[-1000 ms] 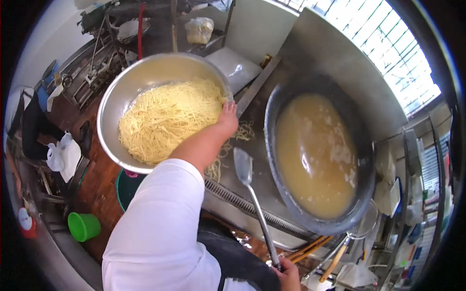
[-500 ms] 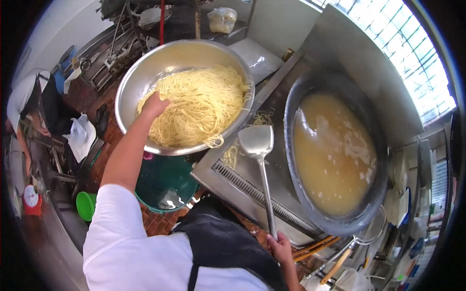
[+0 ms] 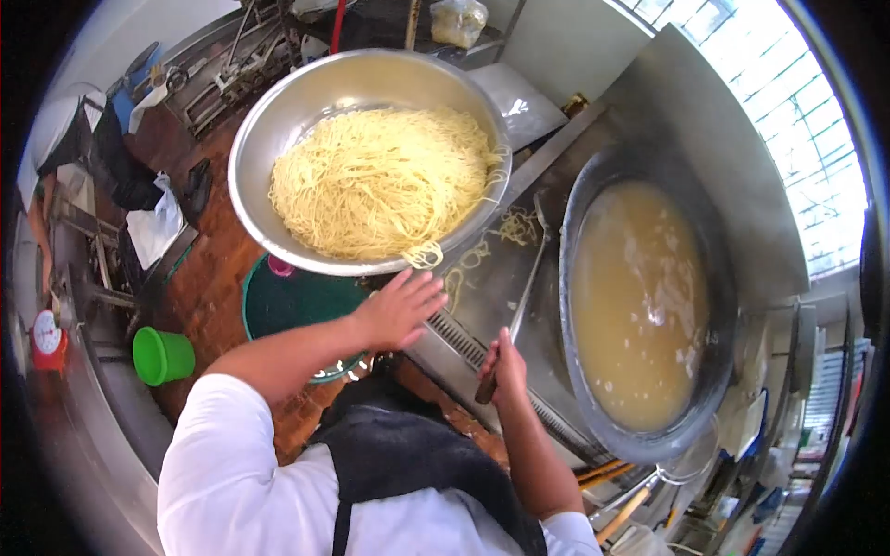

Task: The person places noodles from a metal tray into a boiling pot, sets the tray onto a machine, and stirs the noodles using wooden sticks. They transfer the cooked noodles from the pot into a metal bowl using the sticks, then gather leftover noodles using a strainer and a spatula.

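Observation:
My left hand (image 3: 403, 310) is empty, its fingers stretched out just below the rim of a large steel bowl (image 3: 243, 176). A mound of yellow noodles (image 3: 385, 181) fills much of the bowl, and a few strands hang over the near rim by my fingertips. My right hand (image 3: 505, 371) grips the handle of a long metal wok spatula (image 3: 530, 292). Its blade points away from me, seen nearly edge-on beside the wok's far left rim. The big dark wok (image 3: 640, 447) on the right holds cloudy brownish liquid (image 3: 640, 306) with foam patches.
Loose noodles (image 3: 468, 264) lie on the steel stove top between bowl and wok. Under the bowl stands a dark green tub (image 3: 255, 306). A bright green bucket (image 3: 163, 356) and a red scale (image 3: 48, 341) are left. Another person (image 3: 111, 167) works there. A wire strainer (image 3: 691, 463) sits below the wok.
My left hand has left the noodles and come down toward me, opening. My right hand has risen with the spatula, whose blade has moved away from me and turned edge-on.

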{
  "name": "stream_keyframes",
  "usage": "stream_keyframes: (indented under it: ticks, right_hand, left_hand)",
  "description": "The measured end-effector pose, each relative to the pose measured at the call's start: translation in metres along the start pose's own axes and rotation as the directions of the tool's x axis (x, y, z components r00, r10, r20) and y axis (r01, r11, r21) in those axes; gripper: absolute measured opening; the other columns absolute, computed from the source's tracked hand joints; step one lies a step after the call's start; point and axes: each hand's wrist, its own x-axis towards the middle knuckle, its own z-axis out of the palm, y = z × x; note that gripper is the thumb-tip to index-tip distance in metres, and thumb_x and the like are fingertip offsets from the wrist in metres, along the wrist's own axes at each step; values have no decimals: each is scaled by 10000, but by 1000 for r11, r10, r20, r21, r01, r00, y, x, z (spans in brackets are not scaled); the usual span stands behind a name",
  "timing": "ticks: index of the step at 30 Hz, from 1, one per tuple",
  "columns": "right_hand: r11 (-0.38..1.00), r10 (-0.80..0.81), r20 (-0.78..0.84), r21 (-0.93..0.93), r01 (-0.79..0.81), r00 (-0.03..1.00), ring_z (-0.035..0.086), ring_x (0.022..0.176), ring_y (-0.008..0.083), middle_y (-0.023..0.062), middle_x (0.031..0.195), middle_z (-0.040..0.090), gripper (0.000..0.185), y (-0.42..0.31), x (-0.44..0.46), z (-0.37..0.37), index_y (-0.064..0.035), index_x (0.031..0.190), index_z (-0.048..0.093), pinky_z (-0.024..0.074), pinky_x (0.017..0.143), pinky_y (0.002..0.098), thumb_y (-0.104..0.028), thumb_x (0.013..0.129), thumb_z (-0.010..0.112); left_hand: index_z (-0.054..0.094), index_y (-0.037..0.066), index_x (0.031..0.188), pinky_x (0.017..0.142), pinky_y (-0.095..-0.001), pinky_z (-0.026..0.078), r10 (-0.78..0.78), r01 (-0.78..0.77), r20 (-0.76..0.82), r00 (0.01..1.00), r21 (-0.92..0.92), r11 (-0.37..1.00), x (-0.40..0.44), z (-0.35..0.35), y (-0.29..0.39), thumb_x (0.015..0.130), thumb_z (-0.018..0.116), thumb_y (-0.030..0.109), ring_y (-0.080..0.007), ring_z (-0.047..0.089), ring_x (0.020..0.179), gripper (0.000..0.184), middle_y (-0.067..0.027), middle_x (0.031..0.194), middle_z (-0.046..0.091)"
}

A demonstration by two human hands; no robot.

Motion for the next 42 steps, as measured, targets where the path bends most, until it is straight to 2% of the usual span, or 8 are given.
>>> stream_keyframes:
  ticks: [4, 10, 15, 20, 22, 25, 31, 42]
  right_hand:
    - [997, 75, -15, -2, -75, 997, 464, 469, 140, 8, 591, 468, 466, -15, 2, -7, -74, 951, 544, 396, 430, 296, -534, 909, 482]
    - [952, 190, 37, -249, -175, 981, 471, 465, 148, 36, 605, 502, 538, 14, -61, -71, -50, 1034, 573, 389, 430, 297, -547, 931, 395]
    - [911, 175, 28, -385, -151, 984, 478, 463, 144, 33, 584, 510, 431, 53, -114, -132, -38, 987, 612, 416, 442, 295, -449, 927, 498]
    - [345, -480, -81, -933, 104, 873, 567, 570, 191, 82, 636, 603, 288, 31, -152, -140, -56, 874, 655, 457, 556, 312, -323, 785, 717]
    - [326, -656, -50, -918, 224, 753, 484, 565, 117, 52, 609, 534, 283, 13, -162, -147, -21, 818, 630, 422, 546, 295, -270, 747, 744]
    - [410, -530, -72, -894, 181, 845, 457, 547, 133, 46, 610, 513, 230, -22, -178, -165, -23, 748, 568, 426, 552, 287, -174, 707, 737]
    - [-59, -433, -98, -989, -137, 896, 605, 610, 311, 152, 637, 607, 310, -88, -225, -171, -26, 774, 639, 457, 586, 399, -315, 717, 736]
    - [-33, -268, -37, -998, -47, 963, 627, 837, 378, 188, 834, 654, 386, -95, -160, -158, -130, 960, 700, 486, 763, 439, -470, 865, 546]
  left_hand:
    - [294, 26, 1409, 1125, -485, 131, -13, 20, -77, 997, 81, 997, 29, -1, -33, 907, 469, 401, -312, 198, 1390, 651, -170, 1487, 249]
    - [408, 62, 1362, 1120, -508, 126, -476, 476, -230, 849, -59, 877, 51, -26, -56, 896, 474, 443, -345, 161, 1395, 606, -182, 1490, 228]
    - [555, 54, 1166, 953, -431, 384, -386, 224, -556, 736, -338, 914, 26, -43, -9, 780, 634, 160, -330, 499, 1135, 408, -146, 1210, 554]
    - [603, 61, 1085, 887, -432, 422, -426, 281, -297, 854, -426, 860, -3, -18, 24, 785, 624, 187, -318, 555, 1015, 326, -128, 1053, 610]
    - [618, 57, 1050, 843, -433, 444, -434, 336, -193, 880, -393, 856, -7, -13, 21, 786, 621, 200, -330, 573, 959, 301, -136, 997, 619]
    - [630, 35, 1019, 781, -437, 475, -479, 422, 1, 878, -474, 773, -12, 0, 7, 787, 617, 251, -358, 593, 884, 318, -168, 942, 622]
    - [618, 37, 1068, 823, -438, 474, -468, 450, 62, 881, -415, 791, -10, 9, 16, 802, 599, 281, -357, 595, 933, 362, -191, 983, 630]
    - [604, 65, 1109, 770, -395, 498, -450, 506, 245, 859, -544, 670, -45, 8, 47, 812, 615, 286, -307, 631, 883, 370, -130, 950, 665]
